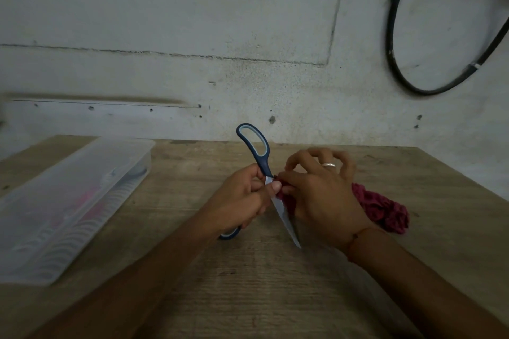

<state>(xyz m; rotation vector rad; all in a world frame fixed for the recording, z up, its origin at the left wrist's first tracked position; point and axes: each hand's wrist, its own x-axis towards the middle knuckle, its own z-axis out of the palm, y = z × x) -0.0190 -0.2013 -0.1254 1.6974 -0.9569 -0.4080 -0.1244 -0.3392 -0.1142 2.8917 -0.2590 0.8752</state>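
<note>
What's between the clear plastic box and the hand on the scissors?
Head view: only bare wooden tabletop lies between the long translucent plastic box and the left hand gripping the blue-handled steel scissors.

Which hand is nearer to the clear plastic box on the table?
Left. The left hand, gripping the scissors, is to the right of the clear plastic box; the right hand, pinching the red cloth, is farther right, beyond the scissors.

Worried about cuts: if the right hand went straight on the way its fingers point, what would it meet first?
Most likely the scissors, near the pivot: the right hand pinches the red cloth right beside the blade, with the left hand just behind. Depth is hard to judge.
</note>
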